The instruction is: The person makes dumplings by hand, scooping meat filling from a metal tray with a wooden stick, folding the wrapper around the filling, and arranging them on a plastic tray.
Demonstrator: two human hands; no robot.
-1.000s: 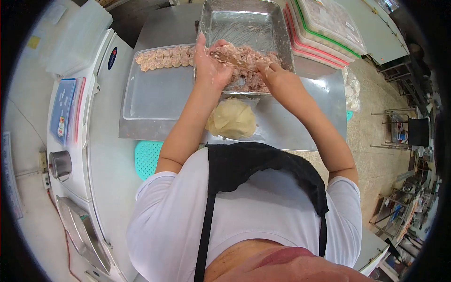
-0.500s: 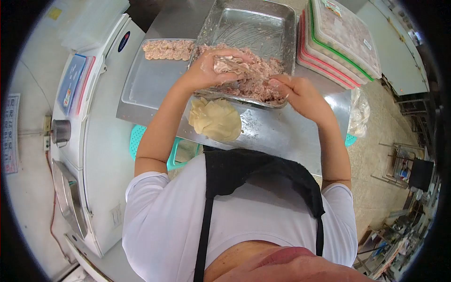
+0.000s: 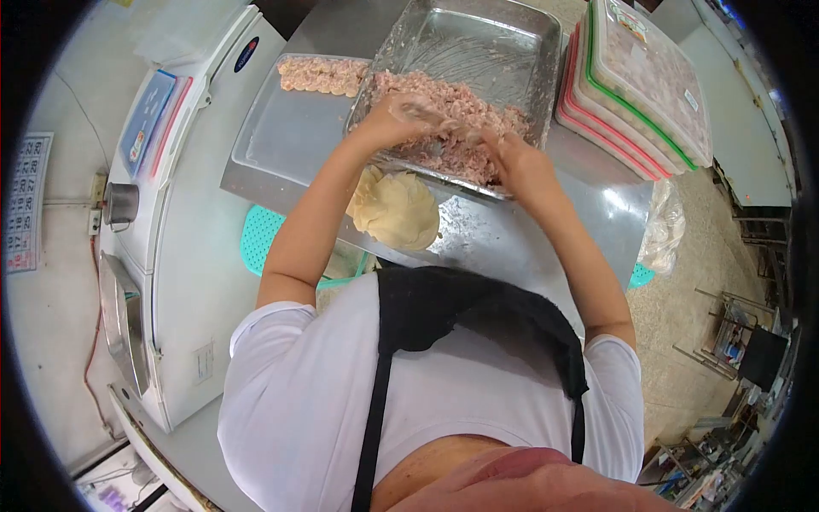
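A metal tray [image 3: 478,15] holds a heap of minced meat [image 3: 444,94] along its near side. Over the heap, my left hand [image 3: 401,119] is closed round something blurred and partly hidden. My right hand [image 3: 516,162] is closed too, its fingertips close to the left hand's fingers; what they hold is too small to make out. Just in front of the tray sits a stack of round, pale yellow wrappers [image 3: 397,212]. Left of it, a clear plastic tray [image 3: 277,128] bears rows of filled pieces [image 3: 322,76] at its far edge.
Stacked containers with red and green rims [image 3: 640,85] stand right of the metal tray on the steel table [image 3: 478,230]. At the left is a white freezer [image 3: 205,222]. A turquoise stool [image 3: 260,239] shows below the table's left edge.
My hands have drawn closer together over the meat, and the left hand's palm now faces less toward the camera. The whole view has shifted slightly.
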